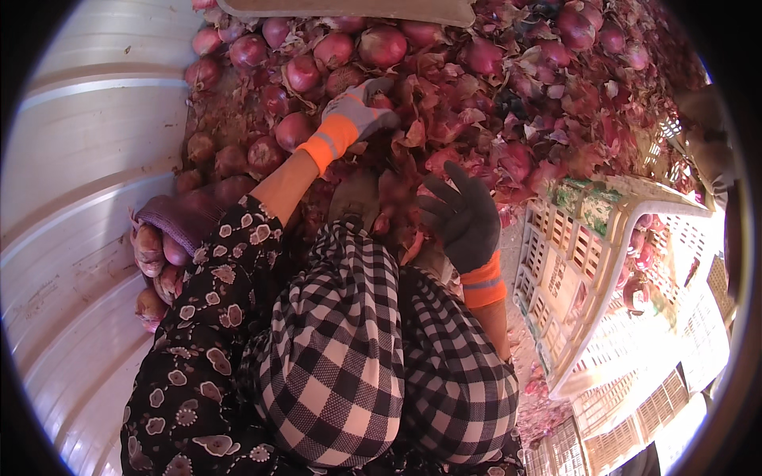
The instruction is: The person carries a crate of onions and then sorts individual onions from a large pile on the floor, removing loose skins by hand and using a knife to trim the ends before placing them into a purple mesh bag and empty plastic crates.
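My left hand (363, 109), in a grey work glove with an orange cuff, reaches into a heap of red onions. Its fingers and thumb curl around a small red onion (382, 101), which shows only in part. Close beside that hand lie more onions, among them a round red onion (294, 131) near the cuff. My right hand (467, 213) is held over loose onion skins (508, 163), its dark palm showing and its fingers spread, with nothing in them.
A pale corrugated metal wall (95, 151) runs along the left. Against it lies a purple mesh sack (186, 218) with onions. To the right a white plastic crate (556, 262) stands tilted, and onions show beyond its rim. A beige board or bin edge (357, 8) juts in at the top.
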The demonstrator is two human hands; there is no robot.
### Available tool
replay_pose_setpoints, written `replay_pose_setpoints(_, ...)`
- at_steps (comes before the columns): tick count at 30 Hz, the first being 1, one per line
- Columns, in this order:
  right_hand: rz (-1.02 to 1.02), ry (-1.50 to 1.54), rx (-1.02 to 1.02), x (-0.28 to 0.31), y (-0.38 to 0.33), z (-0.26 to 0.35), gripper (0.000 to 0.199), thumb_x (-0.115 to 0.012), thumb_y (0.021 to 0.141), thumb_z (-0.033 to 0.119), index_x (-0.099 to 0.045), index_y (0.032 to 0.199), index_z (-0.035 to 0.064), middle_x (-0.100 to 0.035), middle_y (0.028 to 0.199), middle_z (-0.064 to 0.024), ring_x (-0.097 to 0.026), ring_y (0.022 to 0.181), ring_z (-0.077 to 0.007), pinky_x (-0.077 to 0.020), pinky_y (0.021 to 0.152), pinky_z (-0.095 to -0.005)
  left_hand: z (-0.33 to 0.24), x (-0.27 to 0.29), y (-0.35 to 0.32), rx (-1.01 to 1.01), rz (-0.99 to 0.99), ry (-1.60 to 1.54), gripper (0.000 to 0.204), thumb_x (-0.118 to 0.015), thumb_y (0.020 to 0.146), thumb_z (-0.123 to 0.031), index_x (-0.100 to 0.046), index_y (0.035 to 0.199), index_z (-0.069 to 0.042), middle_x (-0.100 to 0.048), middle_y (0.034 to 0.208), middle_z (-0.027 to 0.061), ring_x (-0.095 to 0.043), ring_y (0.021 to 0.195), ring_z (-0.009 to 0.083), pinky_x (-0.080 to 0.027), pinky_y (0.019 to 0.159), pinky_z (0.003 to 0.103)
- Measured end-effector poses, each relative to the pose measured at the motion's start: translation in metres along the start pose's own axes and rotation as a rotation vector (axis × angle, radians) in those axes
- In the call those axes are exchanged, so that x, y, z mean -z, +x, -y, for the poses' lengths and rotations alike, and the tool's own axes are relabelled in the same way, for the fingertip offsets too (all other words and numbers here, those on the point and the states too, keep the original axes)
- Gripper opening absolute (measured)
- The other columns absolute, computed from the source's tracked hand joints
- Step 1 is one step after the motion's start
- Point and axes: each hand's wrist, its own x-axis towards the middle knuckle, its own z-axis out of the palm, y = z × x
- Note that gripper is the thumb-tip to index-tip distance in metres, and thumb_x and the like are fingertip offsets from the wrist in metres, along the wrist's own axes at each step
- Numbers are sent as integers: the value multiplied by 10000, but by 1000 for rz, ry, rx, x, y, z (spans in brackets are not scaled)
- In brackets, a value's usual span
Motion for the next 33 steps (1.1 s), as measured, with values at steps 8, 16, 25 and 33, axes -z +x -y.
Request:
replay_pose_setpoints(8,74,303,-83,-7,-9,29,619,-473,868,531,-438,1288,78,-531,1206,-214,-575,996,-412,-521,652,-401,14,9,7,-281,-377,95,522,-508,863,-437,-482,1229,-65,-609,1080,178,-588,957,361,-462,833,421)
replay_pose_setpoints(16,515,298,450,2,-30,104,428,-356,965,348,-454,1321,130,-601,1035,-29,-577,866,-142,-425,637,-239,28,-7,48,0,-298,923,721,-660,751,-326,-321,1347,-103,-288,1425,122,-486,1128,355,-456,894,432)
replay_pose_setpoints(25,82,137,-70,-2,26,3,506,-412,930,445,-445,1311,113,-548,1222,-136,-571,1043,-313,-496,829,-436,-16,10,-19,28,-49,-777,344,-528,867,-200,-554,1162,-25,-591,1135,118,-594,977,217,-495,811,311)
replay_pose_setpoints(33,81,192,76,6,17,9,447,-477,898,391,-474,1243,106,-537,1202,-157,-560,1049,-368,-510,824,-515,28,44,54,-58,-654,652,482,-586,838,-342,-495,1230,-76,-592,1070,77,-596,929,195,-498,743,303)
